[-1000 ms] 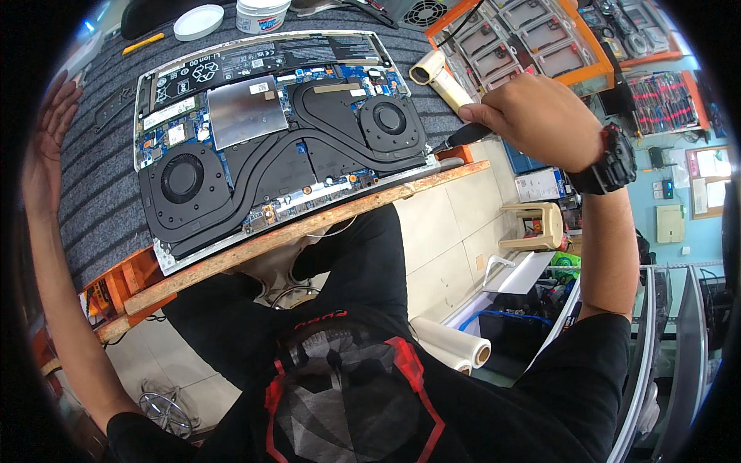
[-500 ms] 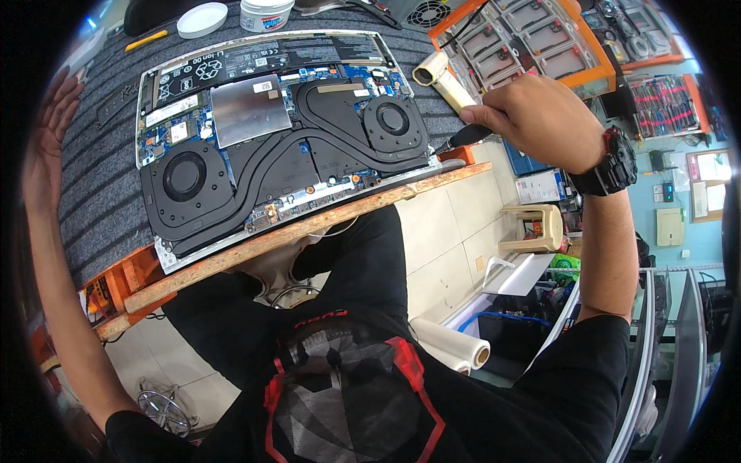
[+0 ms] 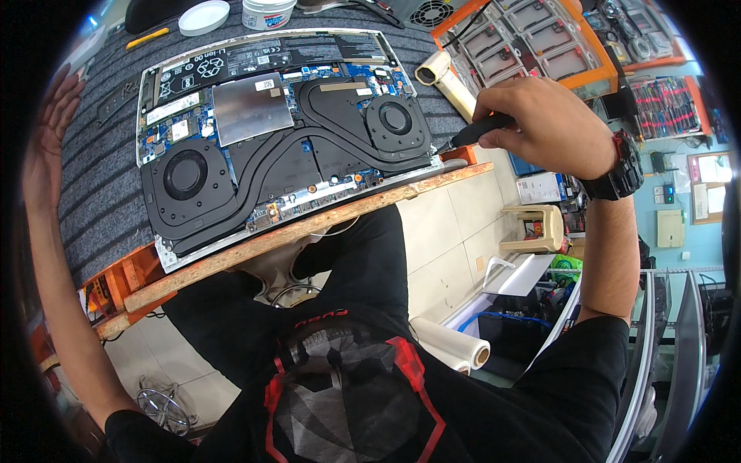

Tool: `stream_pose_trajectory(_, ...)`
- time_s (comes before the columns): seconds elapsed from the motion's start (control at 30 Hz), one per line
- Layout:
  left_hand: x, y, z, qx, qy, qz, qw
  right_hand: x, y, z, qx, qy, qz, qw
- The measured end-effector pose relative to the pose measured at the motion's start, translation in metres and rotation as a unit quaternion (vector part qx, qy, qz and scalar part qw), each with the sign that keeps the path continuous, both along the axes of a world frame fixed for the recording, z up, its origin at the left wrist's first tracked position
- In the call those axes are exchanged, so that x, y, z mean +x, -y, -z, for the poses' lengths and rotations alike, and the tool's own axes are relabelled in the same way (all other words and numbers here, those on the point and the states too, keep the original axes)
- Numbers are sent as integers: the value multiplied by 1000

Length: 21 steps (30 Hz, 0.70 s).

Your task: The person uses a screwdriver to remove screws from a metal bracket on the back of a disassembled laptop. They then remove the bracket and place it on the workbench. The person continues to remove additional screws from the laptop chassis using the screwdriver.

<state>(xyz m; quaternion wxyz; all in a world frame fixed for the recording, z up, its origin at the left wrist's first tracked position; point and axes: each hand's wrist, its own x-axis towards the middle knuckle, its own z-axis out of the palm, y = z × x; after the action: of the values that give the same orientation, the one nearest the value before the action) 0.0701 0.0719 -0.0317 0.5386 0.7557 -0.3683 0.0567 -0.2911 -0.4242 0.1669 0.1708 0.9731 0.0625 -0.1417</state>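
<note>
An opened laptop point(image 3: 278, 166) lies on the bench with its inside bared: a black battery point(image 3: 270, 62) along the far side, a black cooling assembly with a left fan point(image 3: 186, 175) and a right fan point(image 3: 395, 117), and a silver plate point(image 3: 251, 109) between. My right hand point(image 3: 540, 127) is closed round the black handle of a screwdriver point(image 3: 480, 131). The tool's tip points at the laptop's near right corner; whether it touches cannot be made out. My left hand point(image 3: 54, 131) is raised at the far left, fingers stretched, apart from the laptop.
A ribbed grey mat point(image 3: 108, 181) covers the bench, whose wooden front edge point(image 3: 324, 224) runs below the laptop. Behind stand a white tub point(image 3: 266, 14), a round white lid point(image 3: 204, 18) and a yellow pen-like tool point(image 3: 147, 38). An orange parts organizer point(image 3: 532, 46) is beyond my right hand.
My right hand has shifted slightly down and right, and its fingers are now wrapped lower around the screwdriver's handle, which tilts more level. The left hand and the laptop stay put.
</note>
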Motion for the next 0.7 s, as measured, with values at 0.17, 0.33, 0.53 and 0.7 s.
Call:
stream_pose_trajectory(0.17,2,0,2,-22,-37,-18,999,2,-3,0,-9,-13,18,1000)
stream_pose_trajectory(0.33,3,-1,3,-10,-11,4,1000,2,-2,-1,2,-14,19,1000)
stream_pose_trajectory(0.53,2,-6,4,-25,20,16,999,2,-1,-1,1,-13,34,999)
stream_pose_trajectory(0.7,-33,22,-14,-91,-78,1,993,-4,0,-17,82,39,52,994)
